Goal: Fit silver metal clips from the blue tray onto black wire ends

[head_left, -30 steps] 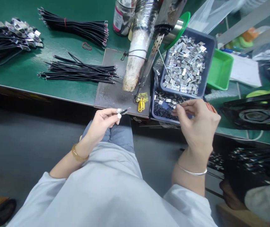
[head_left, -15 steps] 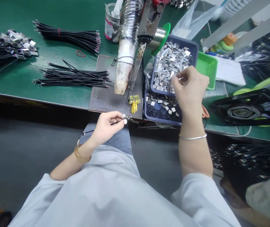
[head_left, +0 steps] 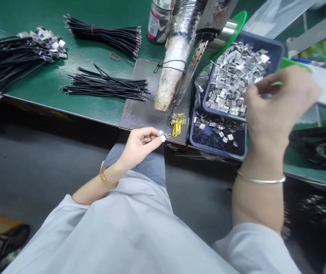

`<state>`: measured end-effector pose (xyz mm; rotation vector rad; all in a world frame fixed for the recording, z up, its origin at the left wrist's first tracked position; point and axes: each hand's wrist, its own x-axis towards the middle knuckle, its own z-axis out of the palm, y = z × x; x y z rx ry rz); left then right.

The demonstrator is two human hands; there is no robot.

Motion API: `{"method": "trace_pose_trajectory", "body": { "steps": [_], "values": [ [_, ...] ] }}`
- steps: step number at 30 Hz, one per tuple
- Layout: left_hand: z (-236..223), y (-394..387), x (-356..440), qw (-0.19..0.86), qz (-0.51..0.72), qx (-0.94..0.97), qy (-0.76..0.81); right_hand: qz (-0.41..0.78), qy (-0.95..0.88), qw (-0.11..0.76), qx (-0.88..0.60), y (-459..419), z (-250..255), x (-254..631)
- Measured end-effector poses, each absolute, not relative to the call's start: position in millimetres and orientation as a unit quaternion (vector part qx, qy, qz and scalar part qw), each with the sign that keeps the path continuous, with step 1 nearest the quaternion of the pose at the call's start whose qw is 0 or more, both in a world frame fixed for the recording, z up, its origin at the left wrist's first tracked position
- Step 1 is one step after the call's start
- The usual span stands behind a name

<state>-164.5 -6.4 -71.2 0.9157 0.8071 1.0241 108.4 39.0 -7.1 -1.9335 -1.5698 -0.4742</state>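
Silver bits (head_left: 231, 89) fill the top bin (head_left: 275, 47) by the blurry right hand (head_left: 277, 101); I can't tell its grip. Left hand (head_left: 140, 145) pinches 1 cord (head_left: 167, 135) near the bench (head_left: 50, 89); best hold it still.

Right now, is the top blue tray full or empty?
The top blue tray looks well filled: shiny metal pieces lie heaped across most of it.

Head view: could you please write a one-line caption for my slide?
Left hand pinches a wire while right hand, blurred, is at the tray of metal parts.
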Motion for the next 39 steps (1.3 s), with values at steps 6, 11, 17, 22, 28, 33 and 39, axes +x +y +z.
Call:
{"method": "trace_pose_trajectory", "body": {
  "steps": [6, 11, 17, 22, 28, 33, 39],
  "values": [
    [-66, -5, -164, 0.704, 0.444, 0.414, 0.369, 0.031, -0.606, 0.539, -0.584, -28, -14, 48],
    [-60, -4, -161, 0.69, 0.461, 0.416, 0.372, 0.002, -0.64, 0.563, -0.523, -51, -49, 2],
    [-61, -4, -157, 0.69, 0.463, 0.439, 0.343, 0.034, -0.669, 0.573, -0.472, -51, -58, -17],
    [-64, -6, -157, 0.679, 0.461, 0.45, 0.351, 0.034, -0.62, 0.606, -0.497, -51, -60, -19],
    [-65, -10, -159, 0.635, 0.473, 0.491, 0.362, 0.213, -0.583, 0.569, -0.539, -47, -57, -17],
    [-63, -9, -163, 0.583, 0.482, 0.55, 0.354, 0.239, -0.568, 0.579, -0.534, -49, -57, -17],
    [-60, -8, -168, 0.543, 0.473, 0.607, 0.336, 0.263, -0.579, 0.577, -0.513, -49, -58, -12]
  ]
}}
